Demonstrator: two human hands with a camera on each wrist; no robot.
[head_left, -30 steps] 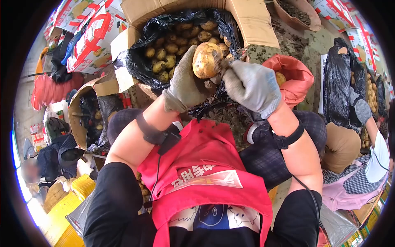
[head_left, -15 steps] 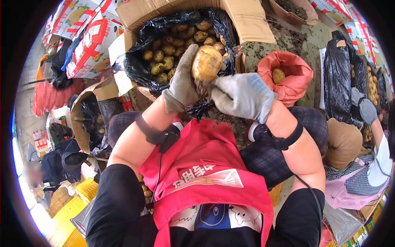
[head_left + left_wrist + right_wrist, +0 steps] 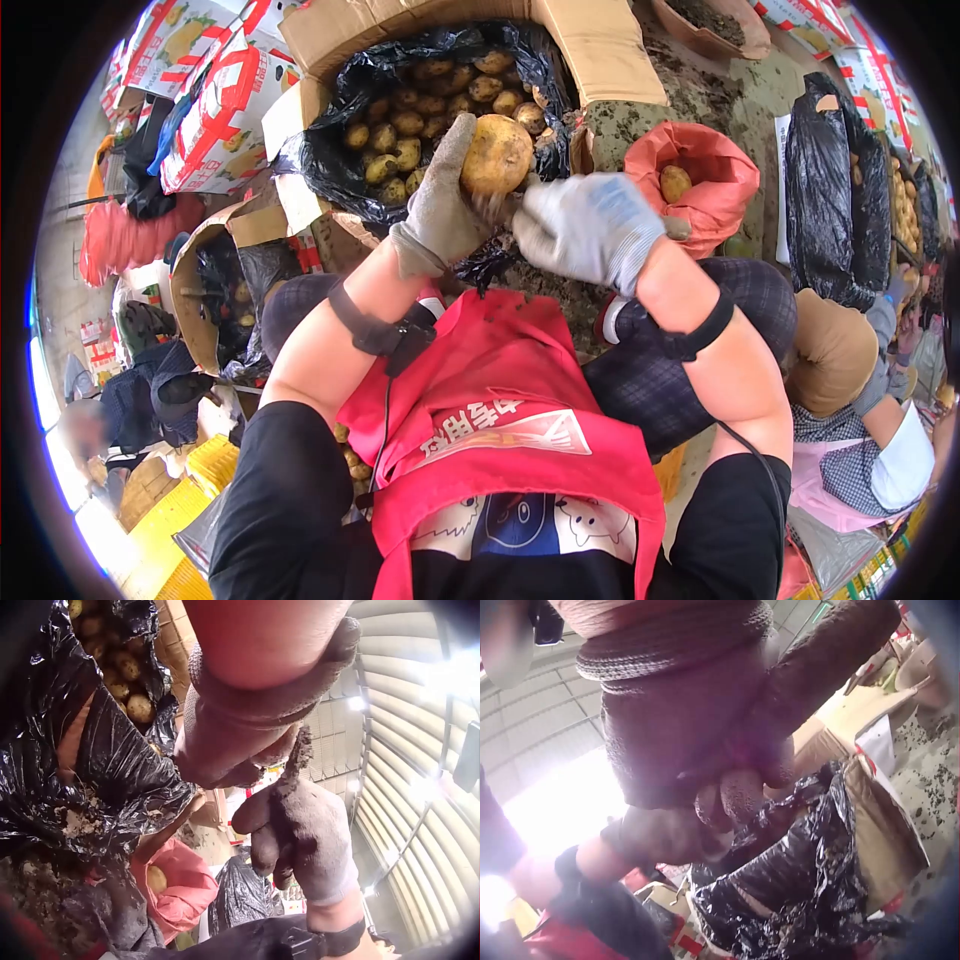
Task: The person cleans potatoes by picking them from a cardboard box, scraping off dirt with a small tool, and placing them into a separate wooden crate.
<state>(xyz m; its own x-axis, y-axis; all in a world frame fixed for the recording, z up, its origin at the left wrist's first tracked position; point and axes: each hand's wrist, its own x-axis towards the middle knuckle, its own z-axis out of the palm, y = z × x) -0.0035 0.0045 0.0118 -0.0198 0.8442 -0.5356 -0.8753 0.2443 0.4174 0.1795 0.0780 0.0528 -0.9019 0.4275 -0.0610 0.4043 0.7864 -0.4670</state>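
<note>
In the head view, my gloved left hand (image 3: 440, 215) holds a large yellow-brown potato (image 3: 497, 155) from its left side, thumb up along it. My gloved right hand (image 3: 590, 225) is close at the potato's lower right, fingers curled and blurred. The left wrist view shows a dirt-caked brown piece (image 3: 301, 754), flat and ragged, pinched in the right hand's fingers; I cannot tell its kind. Both hands are over the near edge of a carton (image 3: 600, 50) lined with black plastic (image 3: 340, 165), which holds many smaller potatoes (image 3: 408, 122).
To the right stands an open red sack (image 3: 735, 185) with a potato (image 3: 676, 183) inside. Loose soil (image 3: 690, 95) covers the floor beside the carton. Printed potato cartons (image 3: 225, 120) are stacked at the left. Another person (image 3: 860, 450) works at the far right beside black plastic (image 3: 835, 190).
The right hand has moved down and left from the potato's right side to its lower right. The potato has turned slightly in the left hand, showing more cleaned yellow skin.
</note>
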